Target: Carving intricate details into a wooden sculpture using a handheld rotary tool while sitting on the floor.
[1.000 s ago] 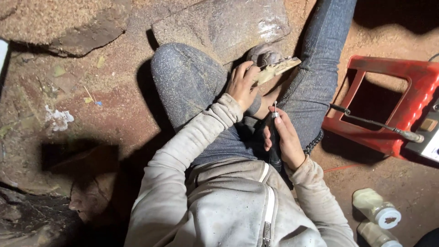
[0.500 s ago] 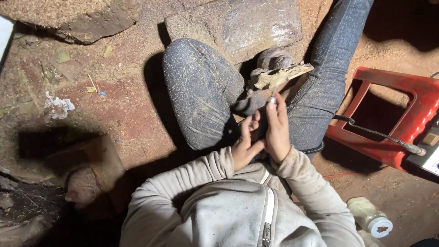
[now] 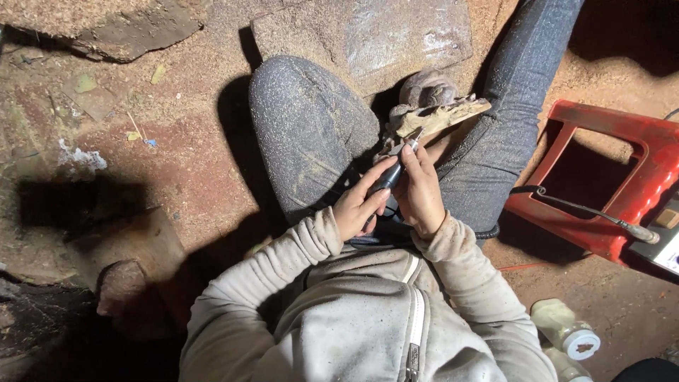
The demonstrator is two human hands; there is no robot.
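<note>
Dark plastic handpiece (image 3: 389, 177) gripped in both my hands, its tip at the pale wooden carving (image 3: 438, 117).

My left hand (image 3: 361, 206) fingers wrap its body; my right hand (image 3: 419, 191) fingers pinch near the tip. The carving rests between my dusty jeans (image 3: 311, 134), against a foot. I judge a slip could gouge it, since nothing clamps it. A red stool (image 3: 636, 177) lies nearby.

A rough carving workshop on the ground: sawdust-strewn dirt floor (image 3: 177, 141), stone slabs (image 3: 368, 35), a red stool (image 3: 636, 148), a corded tool (image 3: 594, 212).
</note>
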